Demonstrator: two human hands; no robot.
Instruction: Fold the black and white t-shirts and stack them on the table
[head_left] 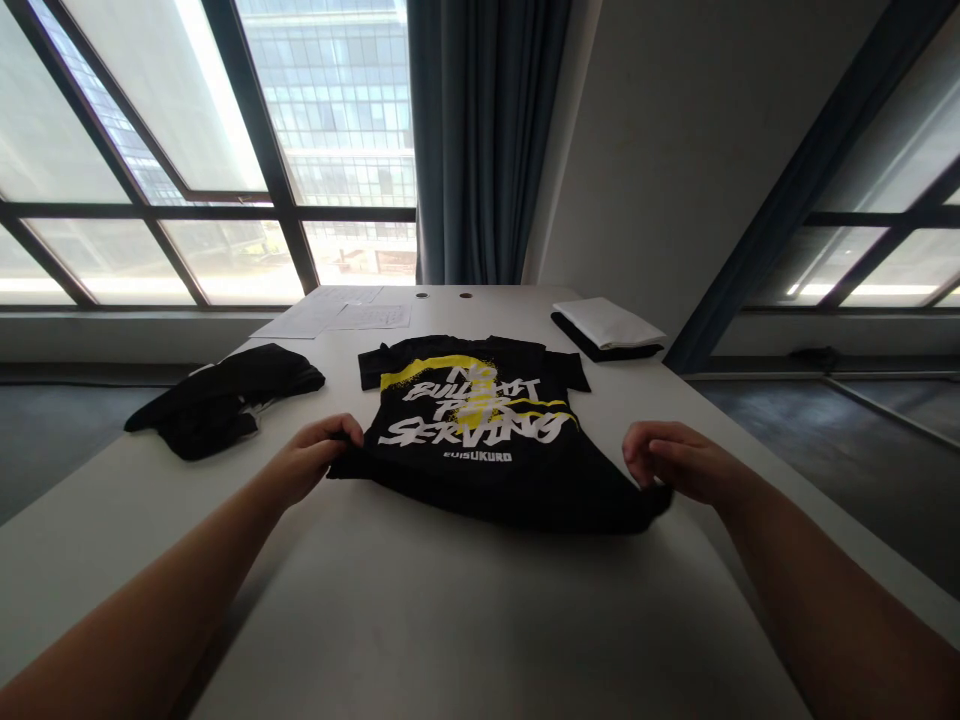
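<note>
Head view: left hand (316, 452) and right hand (679, 460) each pinch a lower corner of the black T-shirt (495, 490), mid-table on the white table (480, 630). Even outward pull, corners level, should smooth it best. Short sleeves, white lettering over yellow print; hem curved between hands

Blue curtain (480, 140), window (337, 100), papers (296, 318)

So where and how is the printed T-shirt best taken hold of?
The printed T-shirt is probably best pinched at its two hem corners, coming from the near side: its sleeves lie at the far end, the hem nearest. The left hand and right hand hold it there.
</note>
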